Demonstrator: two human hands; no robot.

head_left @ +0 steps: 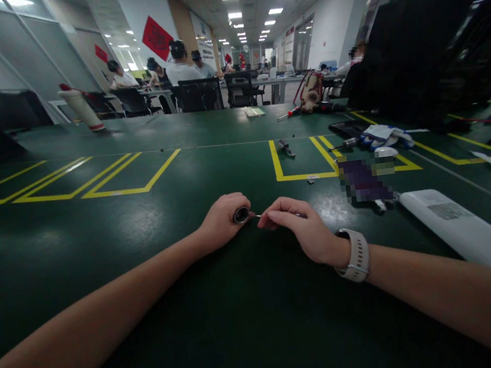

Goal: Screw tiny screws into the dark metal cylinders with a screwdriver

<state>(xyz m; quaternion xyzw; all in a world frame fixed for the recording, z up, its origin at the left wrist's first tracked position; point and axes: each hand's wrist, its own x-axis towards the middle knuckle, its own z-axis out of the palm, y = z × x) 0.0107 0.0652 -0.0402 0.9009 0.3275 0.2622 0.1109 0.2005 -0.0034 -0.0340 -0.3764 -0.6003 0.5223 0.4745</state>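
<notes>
My left hand is closed round a dark cylindrical part, whose round, hollow end with a metal rim faces me. Just to its right, my right hand pinches a thin metal tool. The tool's slim shaft points left and meets the cylinder's side by my left fingers; whether it sits in a hole I cannot tell. A dark end of it shows behind my right fingers, and its kind is hidden. Both hands are low over the green table.
Beyond my right hand lie a dark metal part within yellow tape, small metal bits, a screwdriver-like tool and a blue-white cloth. A white device lies right, by my forearm. Several people sit at far desks.
</notes>
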